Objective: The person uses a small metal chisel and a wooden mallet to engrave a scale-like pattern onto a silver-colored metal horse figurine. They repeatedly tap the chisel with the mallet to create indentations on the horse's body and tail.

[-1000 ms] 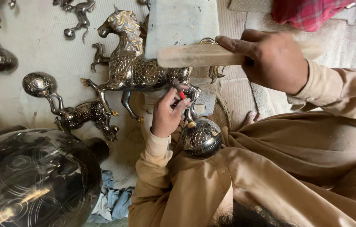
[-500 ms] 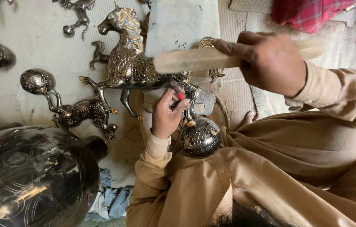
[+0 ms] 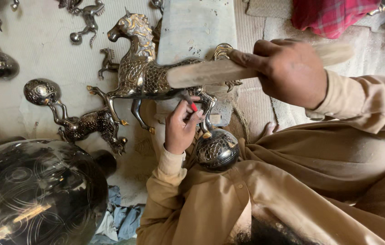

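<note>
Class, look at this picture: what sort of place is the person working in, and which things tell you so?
Probably a metal craft workshop, worked at floor level. The right hand holds a wooden mallet over an engraved metal horse; more horse figures lie about.

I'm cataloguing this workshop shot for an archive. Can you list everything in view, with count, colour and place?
Large horse figure: one, silver and gold metal, centre, hind legs on a patterned ball.
Small chisel: one, red-tipped, against the horse's flank.
Wooden mallet: one, pale, above the horse.
Stone slab: one, grey, top centre.
Smaller horse figures: several, dark silver, on the cloth at left.
Engraved round vessel: one, dark metal, bottom left.
Checked cloth: one, red, top right.
Blue rags: a heap, bottom centre.
Left hand: holds the chisel.
Right hand: grips the mallet.
</note>
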